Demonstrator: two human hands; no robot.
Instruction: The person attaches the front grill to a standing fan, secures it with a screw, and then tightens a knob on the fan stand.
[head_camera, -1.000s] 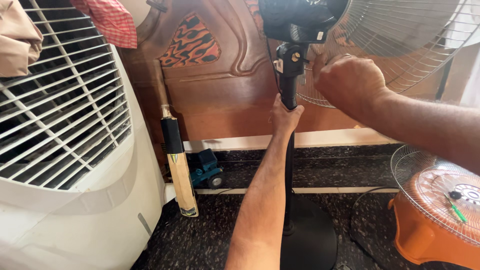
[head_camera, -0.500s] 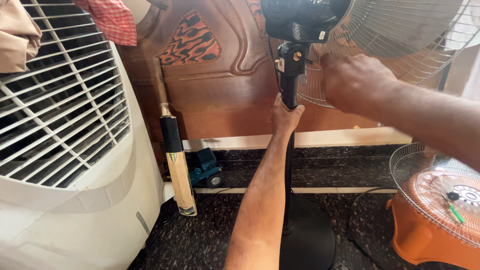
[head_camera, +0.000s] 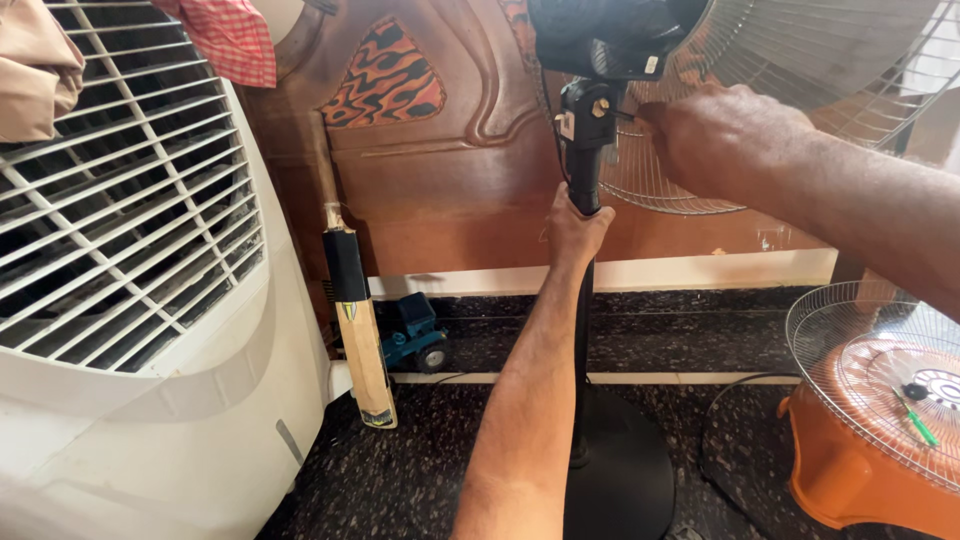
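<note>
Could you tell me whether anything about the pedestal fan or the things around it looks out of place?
Yes. A detached wire fan guard lies flat on an orange stool, with a green screwdriver resting on it. The left hand grips the fan pole while the right hand works at the neck joint.

Above the hands, the fan head (head_camera: 610, 35) is cut off at the top edge; the right hand (head_camera: 725, 140) hides its own fingertips.

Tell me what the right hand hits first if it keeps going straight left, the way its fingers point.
Most likely the black neck joint atop the fan pole, right beside the right hand. Fingertips seem almost touching its side screw, though depth is unclear.
</note>
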